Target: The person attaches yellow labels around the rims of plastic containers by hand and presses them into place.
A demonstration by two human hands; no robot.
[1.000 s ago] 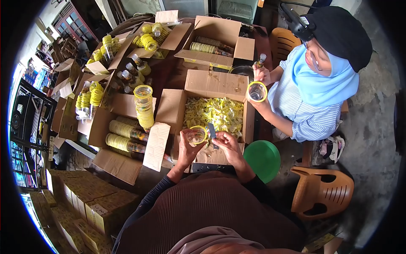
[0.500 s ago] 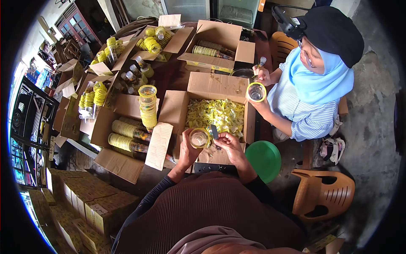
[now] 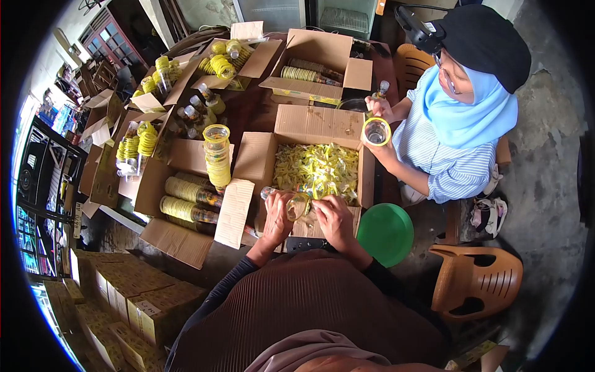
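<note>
My left hand point(image 3: 277, 218) is closed around a clear plastic cup point(image 3: 300, 207) with a yellow rim. The cup is tilted on its side, its mouth facing right and its other end showing beyond my fingers. At the rim, my right hand point(image 3: 335, 221) is pinched; its fingers hide whatever they hold. Both hands are over the near edge of an open cardboard box point(image 3: 319, 124) full of small yellow-and-clear plastic pieces point(image 3: 319, 167). Left of the box, a tall stack of yellow-rimmed cups point(image 3: 217, 156) stands upright.
A co-worker point(image 3: 455, 130) at the right holds another yellow-rimmed cup point(image 3: 375, 132). A green plastic basin point(image 3: 385, 234) and a brown plastic chair point(image 3: 477, 282) are at my right. Boxes of stacked cups point(image 3: 180, 208) stand left; closed cartons point(image 3: 149, 304) are piled lower left.
The cup in my left hand has turned from mouth-up to lying sideways. My right hand has come up to its rim, and the dark flat piece in its fingers is now hidden.
</note>
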